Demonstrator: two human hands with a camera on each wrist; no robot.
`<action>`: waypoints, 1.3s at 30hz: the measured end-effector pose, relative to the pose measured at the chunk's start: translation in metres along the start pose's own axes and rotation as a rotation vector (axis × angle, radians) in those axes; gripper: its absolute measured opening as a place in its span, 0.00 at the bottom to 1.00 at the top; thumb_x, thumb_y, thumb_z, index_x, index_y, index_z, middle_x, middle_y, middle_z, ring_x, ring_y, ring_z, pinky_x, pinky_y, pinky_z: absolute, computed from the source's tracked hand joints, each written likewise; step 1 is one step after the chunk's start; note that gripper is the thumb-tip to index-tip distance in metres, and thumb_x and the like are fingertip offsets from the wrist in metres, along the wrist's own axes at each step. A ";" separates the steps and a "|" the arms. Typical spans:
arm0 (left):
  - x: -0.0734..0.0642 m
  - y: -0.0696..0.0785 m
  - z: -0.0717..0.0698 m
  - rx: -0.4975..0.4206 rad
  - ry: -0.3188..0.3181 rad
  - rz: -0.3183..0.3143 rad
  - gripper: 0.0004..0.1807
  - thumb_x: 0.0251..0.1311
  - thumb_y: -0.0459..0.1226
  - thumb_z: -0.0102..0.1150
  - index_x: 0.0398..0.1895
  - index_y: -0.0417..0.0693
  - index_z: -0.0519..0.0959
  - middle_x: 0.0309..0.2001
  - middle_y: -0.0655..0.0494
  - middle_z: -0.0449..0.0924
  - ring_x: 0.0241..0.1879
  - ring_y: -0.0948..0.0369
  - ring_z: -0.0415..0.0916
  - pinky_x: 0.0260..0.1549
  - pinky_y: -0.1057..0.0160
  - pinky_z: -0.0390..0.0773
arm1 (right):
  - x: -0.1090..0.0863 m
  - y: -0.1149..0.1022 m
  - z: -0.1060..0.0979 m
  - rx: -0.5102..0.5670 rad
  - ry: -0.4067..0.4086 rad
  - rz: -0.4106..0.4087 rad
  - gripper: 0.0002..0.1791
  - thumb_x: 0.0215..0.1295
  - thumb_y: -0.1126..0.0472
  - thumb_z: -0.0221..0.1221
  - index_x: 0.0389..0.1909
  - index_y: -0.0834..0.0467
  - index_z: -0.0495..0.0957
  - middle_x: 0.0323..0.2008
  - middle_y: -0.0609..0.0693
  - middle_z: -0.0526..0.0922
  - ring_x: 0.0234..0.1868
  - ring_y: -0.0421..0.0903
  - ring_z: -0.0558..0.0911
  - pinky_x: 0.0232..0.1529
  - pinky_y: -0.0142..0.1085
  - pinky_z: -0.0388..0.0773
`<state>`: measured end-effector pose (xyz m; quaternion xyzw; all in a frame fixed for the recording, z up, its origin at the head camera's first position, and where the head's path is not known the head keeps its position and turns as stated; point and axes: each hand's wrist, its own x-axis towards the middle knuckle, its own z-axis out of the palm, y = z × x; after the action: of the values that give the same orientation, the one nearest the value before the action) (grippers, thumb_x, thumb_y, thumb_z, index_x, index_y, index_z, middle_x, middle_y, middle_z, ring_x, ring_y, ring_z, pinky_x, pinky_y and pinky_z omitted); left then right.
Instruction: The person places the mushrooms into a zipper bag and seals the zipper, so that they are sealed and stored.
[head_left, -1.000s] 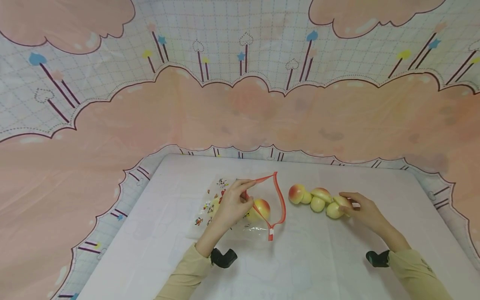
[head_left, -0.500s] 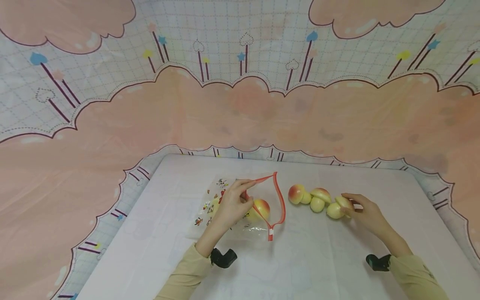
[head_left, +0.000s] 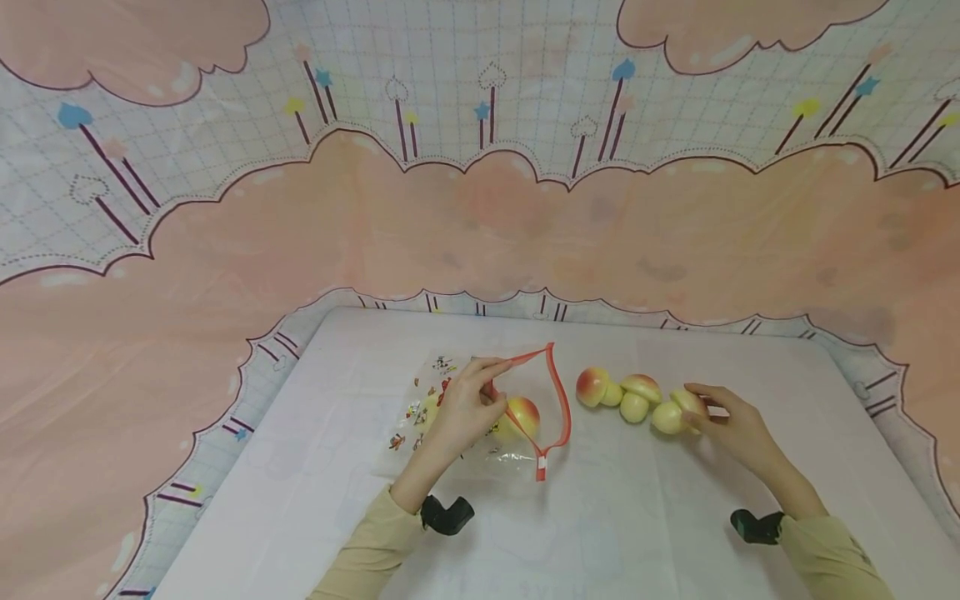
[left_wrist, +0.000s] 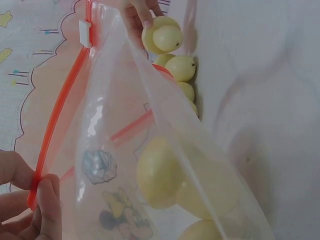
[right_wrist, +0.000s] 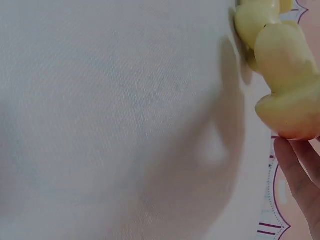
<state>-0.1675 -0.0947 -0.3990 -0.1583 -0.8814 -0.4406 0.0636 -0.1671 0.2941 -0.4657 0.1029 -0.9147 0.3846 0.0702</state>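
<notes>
My left hand (head_left: 468, 404) pinches the red zip edge (left_wrist: 55, 125) of a clear plastic zip bag (head_left: 411, 427) printed with cartoon figures. The bag's mouth gapes to the right. Inside lies a yellow-and-red toy mushroom (head_left: 525, 415), and the left wrist view shows several pale yellow rounded shapes (left_wrist: 160, 170) through the plastic. To the right, three similar toy mushrooms stretch out in a row. My right hand (head_left: 742, 429) grips the cap of the rightmost mushroom (head_left: 666, 418), its stem pointing left. Beside it are the middle mushroom (head_left: 640, 388) and the leftmost mushroom (head_left: 592, 387).
A white-covered table (head_left: 600, 533) lies under everything. Behind it hangs a pink and white patterned cloth (head_left: 480, 225). Black wrist devices (head_left: 447, 516) show at both sleeves.
My right hand has shifted slightly right, turning the mushroom's cap, so a little more of a gap shows beside the middle mushroom. The left hand and bag have stayed put.
</notes>
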 end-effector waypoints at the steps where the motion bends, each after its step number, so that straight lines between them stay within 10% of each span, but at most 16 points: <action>1: 0.000 0.000 0.000 -0.001 0.000 -0.001 0.24 0.53 0.27 0.58 0.57 0.42 0.78 0.56 0.49 0.76 0.31 0.65 0.71 0.30 0.73 0.73 | 0.000 -0.001 0.000 0.001 0.000 0.002 0.27 0.61 0.60 0.64 0.58 0.67 0.73 0.55 0.67 0.76 0.44 0.11 0.62 0.39 0.13 0.71; 39: 0.001 0.000 0.002 0.001 -0.001 0.006 0.24 0.53 0.27 0.58 0.57 0.42 0.78 0.56 0.50 0.76 0.32 0.64 0.72 0.30 0.73 0.74 | 0.003 -0.049 0.009 0.071 0.033 -0.092 0.28 0.58 0.61 0.65 0.61 0.59 0.74 0.56 0.59 0.77 0.50 0.15 0.65 0.44 0.15 0.72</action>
<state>-0.1680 -0.0928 -0.4004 -0.1610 -0.8811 -0.4400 0.0647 -0.1583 0.2537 -0.4379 0.1410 -0.8934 0.4149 0.0994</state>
